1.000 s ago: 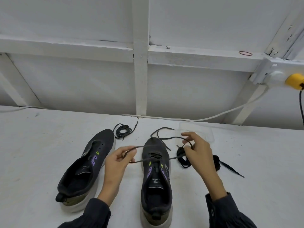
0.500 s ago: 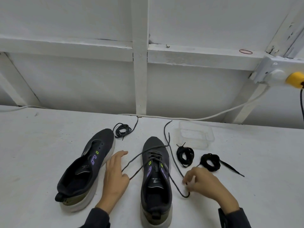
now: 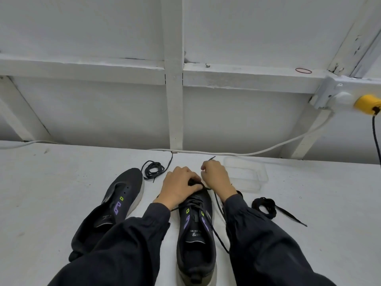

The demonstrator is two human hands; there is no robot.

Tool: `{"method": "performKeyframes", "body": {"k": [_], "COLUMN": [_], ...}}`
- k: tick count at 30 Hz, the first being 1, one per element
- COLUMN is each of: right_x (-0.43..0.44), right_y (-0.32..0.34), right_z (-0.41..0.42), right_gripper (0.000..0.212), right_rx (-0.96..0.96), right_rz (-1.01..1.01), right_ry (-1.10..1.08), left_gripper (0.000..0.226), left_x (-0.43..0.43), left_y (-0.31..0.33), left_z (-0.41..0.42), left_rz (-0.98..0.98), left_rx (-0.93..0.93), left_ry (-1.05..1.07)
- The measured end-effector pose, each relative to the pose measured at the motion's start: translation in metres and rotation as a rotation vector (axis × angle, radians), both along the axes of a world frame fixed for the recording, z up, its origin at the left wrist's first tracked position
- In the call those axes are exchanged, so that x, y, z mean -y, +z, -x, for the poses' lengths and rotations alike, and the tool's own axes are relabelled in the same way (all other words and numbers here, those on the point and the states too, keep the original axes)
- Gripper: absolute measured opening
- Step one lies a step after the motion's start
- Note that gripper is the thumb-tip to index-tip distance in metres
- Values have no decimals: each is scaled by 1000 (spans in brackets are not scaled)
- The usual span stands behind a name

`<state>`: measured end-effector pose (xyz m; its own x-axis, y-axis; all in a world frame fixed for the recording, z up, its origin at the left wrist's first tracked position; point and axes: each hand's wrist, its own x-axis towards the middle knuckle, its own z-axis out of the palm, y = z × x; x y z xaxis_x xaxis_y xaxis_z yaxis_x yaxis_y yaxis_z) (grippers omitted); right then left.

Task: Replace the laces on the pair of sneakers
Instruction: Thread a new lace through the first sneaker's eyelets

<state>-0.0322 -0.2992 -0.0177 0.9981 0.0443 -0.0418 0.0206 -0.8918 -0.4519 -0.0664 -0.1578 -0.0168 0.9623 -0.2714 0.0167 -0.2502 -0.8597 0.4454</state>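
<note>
Both our hands meet at the toe end of one sneaker, and everything else lies around that grip on the white table (image 3: 61, 203). The laced sneaker (image 3: 195, 240) runs from under the grip back toward us. The bare sneaker (image 3: 115, 205), with empty eyelets, lies to the left of the grip and apart from it. Our left hand (image 3: 179, 185) is curled over the lowest crossings and pinches the lace (image 3: 218, 230) there. Our right hand (image 3: 216, 178), touching it on the right, is closed narrow, seemingly round a strand whose tip pokes out beyond the knuckles. The rest of the lace trails toward us beside the right sleeve. A clear tray (image 3: 257, 178) sits just right of the grip, a thick coil (image 3: 265, 207) lies farther right and nearer us, and a thin coil (image 3: 152, 169) lies to the left. We judge this to be the old lace coming out of the second sneaker, near its last eyelets. The next move calls for drawing the strand free without snagging, then reaching for a thick coil.
</note>
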Motion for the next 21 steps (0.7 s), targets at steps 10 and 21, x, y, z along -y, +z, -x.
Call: {"method": "performKeyframes", "body": {"k": [10,21], "right_x": [12,63], "right_y": [-11,10], "right_z": [7,102], "right_gripper": [37,36], "right_rx": [117,-265], "right_rz": [-187,-641], "right_ry": [-60,205], "left_gripper": [6,31], "left_x": [-17,-53], "left_y": [-5,-10], "left_z": [12,94], "left_rz": [206,530], "left_rx": [127,-221], "left_ry": [97,40]}}
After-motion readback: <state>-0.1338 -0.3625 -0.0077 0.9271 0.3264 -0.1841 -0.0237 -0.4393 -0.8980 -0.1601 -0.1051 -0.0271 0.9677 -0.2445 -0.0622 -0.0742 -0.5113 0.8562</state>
